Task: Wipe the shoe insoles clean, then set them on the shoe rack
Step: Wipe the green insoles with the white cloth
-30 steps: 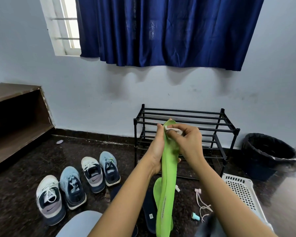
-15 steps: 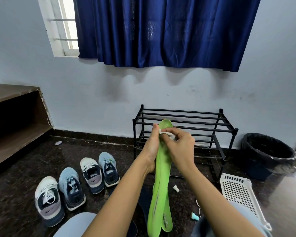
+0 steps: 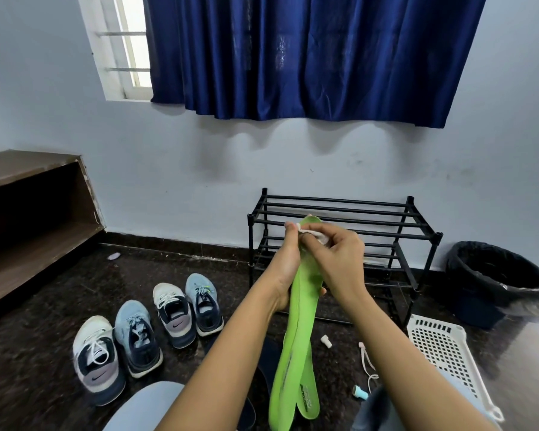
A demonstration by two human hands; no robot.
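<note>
Up toward the tip our right hand has slid the wipe, its fingers pinching it. Our left hand grips the green insole upright before the shoe rack. We judge wiping midway: no insole is racked yet, and dark insoles wait on the speckled floor near the shoes.

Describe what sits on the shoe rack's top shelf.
Only bare bars show on the shoe rack. The left hand, right hand and green insole hide part of its front.
</note>
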